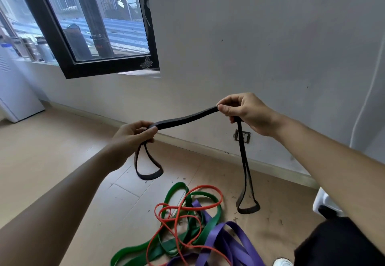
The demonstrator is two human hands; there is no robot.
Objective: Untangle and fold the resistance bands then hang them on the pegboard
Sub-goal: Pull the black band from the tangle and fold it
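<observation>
Black resistance band (185, 119): flat, matte, narrow, doubled on itself and stretched across the middle of the frame. Pinched at its lower-left end by the left hand (133, 135), thumb over curled fingers; pinched at its upper-right end by the right hand (243, 112), thumb and forefinger pressed on the strap. One short loop dangling below the left hand, one longer loop hanging below the right, its bottom close to the floor (52, 140).

Lower centre of the frame, on the floor: a tangled heap of a wide green band (212, 220), a thin orange-red band (177, 226) and a wide purple band (239, 236), threaded through one another. No containers in view.
</observation>
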